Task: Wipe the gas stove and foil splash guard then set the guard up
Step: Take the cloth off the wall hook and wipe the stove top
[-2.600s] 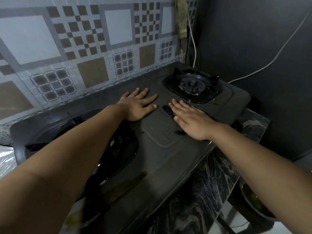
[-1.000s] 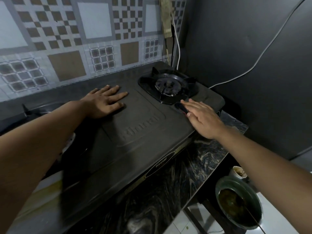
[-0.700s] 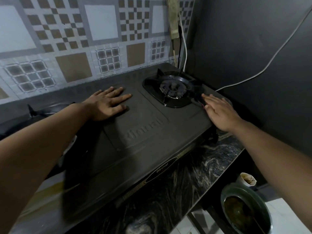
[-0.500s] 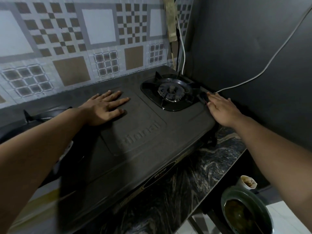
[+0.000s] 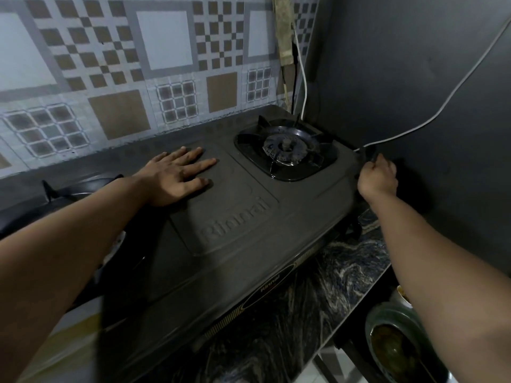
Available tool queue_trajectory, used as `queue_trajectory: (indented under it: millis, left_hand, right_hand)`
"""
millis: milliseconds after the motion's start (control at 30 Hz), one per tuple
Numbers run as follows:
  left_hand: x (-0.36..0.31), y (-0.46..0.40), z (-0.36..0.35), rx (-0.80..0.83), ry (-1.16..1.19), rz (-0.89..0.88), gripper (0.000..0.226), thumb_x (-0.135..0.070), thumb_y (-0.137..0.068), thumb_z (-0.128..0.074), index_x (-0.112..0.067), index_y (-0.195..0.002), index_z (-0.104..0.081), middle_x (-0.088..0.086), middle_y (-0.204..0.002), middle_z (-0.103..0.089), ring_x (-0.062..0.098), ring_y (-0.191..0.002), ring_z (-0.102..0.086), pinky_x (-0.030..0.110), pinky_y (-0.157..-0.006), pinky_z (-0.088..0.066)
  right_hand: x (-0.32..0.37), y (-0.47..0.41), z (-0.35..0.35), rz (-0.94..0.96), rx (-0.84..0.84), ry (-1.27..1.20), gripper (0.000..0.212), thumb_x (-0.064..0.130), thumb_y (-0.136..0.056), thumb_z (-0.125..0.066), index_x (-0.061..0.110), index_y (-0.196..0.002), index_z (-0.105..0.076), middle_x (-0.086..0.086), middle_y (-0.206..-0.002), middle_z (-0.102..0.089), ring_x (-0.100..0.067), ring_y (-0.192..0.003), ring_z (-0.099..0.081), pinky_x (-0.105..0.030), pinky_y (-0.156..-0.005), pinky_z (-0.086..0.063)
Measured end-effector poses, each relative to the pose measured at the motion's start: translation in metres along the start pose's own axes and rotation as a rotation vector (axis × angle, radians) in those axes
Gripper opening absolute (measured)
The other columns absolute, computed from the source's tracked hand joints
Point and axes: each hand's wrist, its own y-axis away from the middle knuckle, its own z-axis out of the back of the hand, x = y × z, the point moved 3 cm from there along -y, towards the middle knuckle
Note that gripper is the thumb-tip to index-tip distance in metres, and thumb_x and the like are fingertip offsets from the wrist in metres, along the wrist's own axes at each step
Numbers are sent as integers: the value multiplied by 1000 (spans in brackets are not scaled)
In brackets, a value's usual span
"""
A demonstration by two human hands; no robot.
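Reading "Rinnai" on gas stove (image 5: 249, 217) | left hand (image 5: 177, 175) flat | right hand (image 5: 377, 178) possibly clenched

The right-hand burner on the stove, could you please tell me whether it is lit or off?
Off: the right burner shows no flame or glow, and its pan support stands bare.

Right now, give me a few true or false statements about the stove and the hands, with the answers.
1. The left hand lies flat, palm down, on the stove. True.
2. A pot sits on the right burner. False: the burner is bare.
3. The right hand is at the stove's right edge, fingers curled. True.
4. The wall behind the stove is plain white. False: patterned tiles cover it.
5. A white cable runs along the dark wall at right. True.
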Motion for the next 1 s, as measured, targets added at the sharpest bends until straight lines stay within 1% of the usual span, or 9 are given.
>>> queue_trajectory:
  millis: [67, 133, 200, 300, 500, 633, 833, 900, 1000]
  left_hand:
    - [0, 0, 0, -13, 0, -2, 74, -89, -71, 5, -66, -141, 13, -14, -165, 12, 16, -153, 9, 46, -123, 2]
    - [0, 0, 0, -25, -1, -1, 75, -89, -71, 5, -65, -142, 11, -14, -165, 11, 16, -153, 9, 45, -123, 2]
    - [0, 0, -1, -25, -2, -1, 76, -87, -72, 4, -64, -144, 9, -13, -165, 10, 16, -153, 8, 45, -122, 2]
    - [1, -1, -3, -27, -7, -7, 70, -84, -79, 0, -63, -145, 8, -13, -165, 10, 17, -153, 8, 45, -122, 1]
    - [2, -2, -2, -15, -3, -5, 62, -78, -90, -9, -60, -147, 5, -12, -166, 9, 17, -153, 6, 47, -122, 1]
    - [0, 0, 0, 9, 4, -4, 65, -79, -89, -10, -57, -150, 3, -10, -166, 9, 19, -153, 6, 49, -122, 0]
    - [-9, 10, 19, 110, 27, 9, 66, -75, -93, -17, -51, -153, -5, -5, -167, 6, 25, -153, 5, 54, -121, -3]
    - [-12, 18, 25, 135, 26, 10, 65, -72, -95, -20, -47, -154, -10, -4, -167, 2, 26, -153, 5, 55, -122, -5]
    - [-3, 43, 29, 90, 118, -10, 62, -67, -97, -28, -41, -154, -24, -3, -167, -10, 27, -153, 3, 53, -122, -5]
  right_hand:
    - [-5, 13, -1, -28, -24, -173, 54, 30, -103, -26, 17, -155, -20, -7, -163, -13, -36, -140, -34, -38, -114, -26]
    - [-7, 27, -1, -28, -20, -224, 55, 30, -103, -25, 18, -156, -17, -4, -164, -6, -33, -141, -33, -39, -114, -27]
    - [-7, 40, -2, 8, 8, -148, 57, 33, -101, -22, 20, -156, -16, 0, -165, -1, -31, -146, -25, -44, -118, -23]
    - [-2, 61, -2, 111, 20, 58, 56, 30, -101, -21, 19, -156, -19, 0, -166, -4, -34, -150, -9, -54, -120, -8]
    - [13, 107, -5, 312, 85, 288, 54, 26, -101, -24, 16, -154, -27, 2, -164, -16, -34, -151, -1, -54, -121, 2]
    - [33, 135, -14, 456, 138, 390, 53, 23, -99, -29, 18, -152, -31, 3, -162, -24, -28, -151, -9, -53, -121, 1]
    - [61, 170, -30, 552, 234, 499, 57, 30, -98, -28, 23, -154, -26, 5, -163, -21, -25, -150, -17, -44, -122, -12]
    - [69, 185, -35, 573, 252, 513, 57, 33, -98, -26, 24, -154, -24, 6, -163, -19, -24, -150, -16, -42, -122, -13]
    - [75, 201, -41, 592, 272, 527, 57, 35, -99, -25, 25, -155, -21, 7, -164, -16, -22, -151, -15, -40, -122, -13]
